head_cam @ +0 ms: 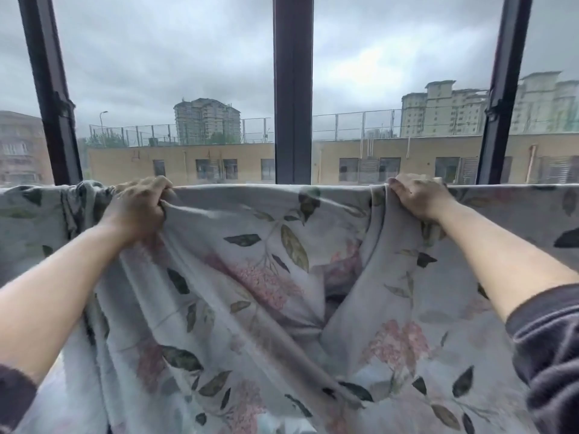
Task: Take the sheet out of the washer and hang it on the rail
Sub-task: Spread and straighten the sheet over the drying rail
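Head view, the only one.

- Floral bed sheet (250, 261), grey with leaves and pink blossom, lies draped over a straight horizontal line at about window-sill height. That line reads as the rail; the rail itself is hidden under the cloth, so I cannot tell what it is made of or how thick it is.
- Left hand (138, 208): fingers curled tight round a gathered fold of the sheet right at the top line. The cloth is bunched into a thick rope just to its left, toward the rail's left end.
- Right hand (416, 198): fingers pinching the sheet's top fold, knuckles up, also right at the line. Beyond it, toward the right end, the cloth lies flat and smooth.
- Between the hands the top edge is pulled taut and nearly straight. Below it the cloth sags toward the wearer in deep diagonal folds that meet low in the middle.
- Reading: hands set wide apart and gripping at the fold so the stretch between them can be spread along the rail; the left bunch looks like the part yet to be evened out.
- The sheet is out of the washer and on the rail; the hang appears mostly done and the spreading unfinished.
- Beyond: dark window mullion (293, 89), a yellow-brick building (188, 161), overcast sky.
- Dark sleeves are pushed up both forearms.
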Available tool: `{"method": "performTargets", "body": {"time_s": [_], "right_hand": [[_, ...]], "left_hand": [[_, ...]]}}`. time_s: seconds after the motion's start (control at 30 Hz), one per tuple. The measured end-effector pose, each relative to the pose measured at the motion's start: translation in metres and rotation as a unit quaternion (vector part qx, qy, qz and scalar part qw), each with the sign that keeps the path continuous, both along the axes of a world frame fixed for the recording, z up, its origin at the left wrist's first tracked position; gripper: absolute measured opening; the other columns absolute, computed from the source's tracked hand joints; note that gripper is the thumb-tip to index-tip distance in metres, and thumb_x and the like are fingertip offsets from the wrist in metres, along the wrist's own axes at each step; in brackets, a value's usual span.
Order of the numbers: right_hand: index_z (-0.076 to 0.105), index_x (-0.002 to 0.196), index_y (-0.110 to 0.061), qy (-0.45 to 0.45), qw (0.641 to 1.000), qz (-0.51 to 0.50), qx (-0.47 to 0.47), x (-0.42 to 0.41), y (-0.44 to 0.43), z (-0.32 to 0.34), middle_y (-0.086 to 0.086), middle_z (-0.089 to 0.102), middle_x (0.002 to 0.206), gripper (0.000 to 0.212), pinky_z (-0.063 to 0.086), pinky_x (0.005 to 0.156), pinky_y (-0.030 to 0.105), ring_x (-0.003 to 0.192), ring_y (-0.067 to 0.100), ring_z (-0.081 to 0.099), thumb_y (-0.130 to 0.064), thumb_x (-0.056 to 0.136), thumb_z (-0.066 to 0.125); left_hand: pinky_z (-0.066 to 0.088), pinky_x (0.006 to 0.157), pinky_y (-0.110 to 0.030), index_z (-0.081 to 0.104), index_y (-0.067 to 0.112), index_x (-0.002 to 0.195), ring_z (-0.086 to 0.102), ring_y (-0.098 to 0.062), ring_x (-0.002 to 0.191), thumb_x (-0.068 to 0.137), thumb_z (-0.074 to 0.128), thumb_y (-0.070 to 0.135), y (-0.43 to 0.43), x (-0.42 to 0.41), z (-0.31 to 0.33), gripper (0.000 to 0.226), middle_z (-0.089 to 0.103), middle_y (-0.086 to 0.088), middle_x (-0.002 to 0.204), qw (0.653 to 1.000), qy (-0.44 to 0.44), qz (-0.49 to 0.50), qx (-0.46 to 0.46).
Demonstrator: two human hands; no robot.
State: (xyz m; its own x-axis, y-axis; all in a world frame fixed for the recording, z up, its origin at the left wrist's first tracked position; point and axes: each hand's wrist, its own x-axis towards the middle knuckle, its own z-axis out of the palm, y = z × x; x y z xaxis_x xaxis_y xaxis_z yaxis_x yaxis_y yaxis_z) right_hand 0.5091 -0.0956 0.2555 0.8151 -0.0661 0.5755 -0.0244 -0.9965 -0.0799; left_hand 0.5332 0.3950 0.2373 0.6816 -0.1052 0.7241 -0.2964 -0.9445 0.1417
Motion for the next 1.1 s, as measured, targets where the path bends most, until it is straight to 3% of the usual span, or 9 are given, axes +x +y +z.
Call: {"method": "performTargets", "body": {"time_s": [0.13,0.27,0.4,0.5,0.63,0.83,0.93,1.03,1.1], "right_hand": [[0.049,0.115,-0.026,0.017,0.998,0.053,-0.043,-0.015,-0.004,-0.002,0.008,0.058,0.117,0.09,0.032,0.097,0.046,0.11,0.028,0.051,-0.089,0.068,0.006],[0.045,0.126,-0.024,0.021,0.995,0.064,-0.078,-0.018,-0.01,-0.003,0.007,0.055,0.125,0.053,0.032,0.1,0.046,0.115,0.029,0.049,-0.059,0.086,0.047],[0.059,0.127,-0.017,-0.029,0.991,0.13,-0.032,-0.025,-0.029,0.002,0.009,0.062,0.128,0.033,0.041,0.101,0.036,0.12,0.027,0.055,-0.017,0.098,0.044],[0.07,0.112,-0.01,-0.052,0.993,0.103,0.022,-0.036,-0.061,0.009,0.011,0.069,0.115,0.027,0.041,0.09,0.025,0.11,0.027,0.062,-0.009,0.096,0.048],[0.072,0.105,-0.007,-0.088,0.994,0.053,0.021,-0.036,-0.108,0.007,0.015,0.071,0.108,0.023,0.044,0.09,0.032,0.105,0.032,0.063,-0.013,0.095,0.052],[0.069,0.105,-0.011,-0.083,0.995,-0.016,0.057,-0.035,-0.161,-0.003,0.017,0.069,0.109,0.031,0.049,0.086,0.04,0.101,0.036,0.061,-0.019,0.097,0.04],[0.066,0.113,-0.011,-0.066,0.995,-0.044,0.058,-0.036,-0.175,-0.003,0.017,0.065,0.119,0.035,0.046,0.091,0.039,0.108,0.036,0.058,-0.021,0.097,0.036],[0.057,0.125,-0.022,-0.029,0.998,-0.045,0.016,-0.04,-0.176,-0.005,0.013,0.06,0.126,0.036,0.042,0.093,0.039,0.114,0.032,0.054,-0.026,0.093,0.04],[0.047,0.133,-0.031,0.001,0.999,-0.033,-0.03,-0.04,-0.171,-0.005,0.011,0.057,0.127,0.042,0.04,0.093,0.039,0.116,0.031,0.052,-0.028,0.092,0.042]], "left_hand": [[0.023,0.106,-0.054,0.047,0.022,0.117,0.048,-0.03,0.12,0.076,0.026,0.05,-0.054,-0.01,0.008,0.054,0.054,-0.01,0.128,0.999,0.04,-0.012,0.018],[0.031,0.103,-0.053,0.04,0.024,0.133,0.051,-0.03,0.118,0.088,0.039,0.065,-0.146,-0.016,0.01,0.061,0.051,-0.008,0.133,0.992,-0.026,-0.078,0.096],[0.048,0.075,-0.039,0.067,0.022,0.108,0.066,-0.033,0.087,0.097,0.046,0.039,-0.19,-0.013,0.004,0.029,0.071,-0.007,0.101,0.979,-0.141,-0.133,0.07],[0.044,0.061,-0.036,0.071,0.017,0.097,0.067,-0.035,0.072,0.097,0.049,0.035,-0.179,-0.001,0.003,0.028,0.072,-0.012,0.084,0.974,-0.178,-0.137,0.03],[0.044,0.052,-0.038,0.065,0.0,0.077,0.062,-0.038,0.055,0.095,0.046,0.027,-0.145,0.002,-0.001,0.038,0.063,-0.024,0.062,0.973,-0.212,-0.095,-0.012],[0.048,0.07,-0.047,0.055,0.007,0.071,0.058,-0.045,0.071,0.081,0.02,0.041,-0.067,0.009,-0.007,0.05,0.059,-0.032,0.074,0.984,-0.101,0.119,-0.086],[0.044,0.086,-0.048,0.059,-0.001,0.094,0.057,-0.049,0.094,0.085,0.024,0.037,-0.081,0.003,0.008,0.052,0.06,-0.038,0.1,0.976,-0.046,0.178,-0.113],[0.036,0.098,-0.048,0.053,0.007,0.117,0.053,-0.042,0.11,0.096,0.03,0.032,-0.123,-0.005,0.018,0.04,0.055,-0.028,0.122,0.98,0.011,0.159,-0.116],[0.029,0.105,-0.056,0.049,0.014,0.121,0.055,-0.034,0.111,0.098,0.03,0.044,-0.158,-0.01,0.014,0.042,0.056,-0.016,0.127,0.994,-0.006,0.086,-0.061]]}}
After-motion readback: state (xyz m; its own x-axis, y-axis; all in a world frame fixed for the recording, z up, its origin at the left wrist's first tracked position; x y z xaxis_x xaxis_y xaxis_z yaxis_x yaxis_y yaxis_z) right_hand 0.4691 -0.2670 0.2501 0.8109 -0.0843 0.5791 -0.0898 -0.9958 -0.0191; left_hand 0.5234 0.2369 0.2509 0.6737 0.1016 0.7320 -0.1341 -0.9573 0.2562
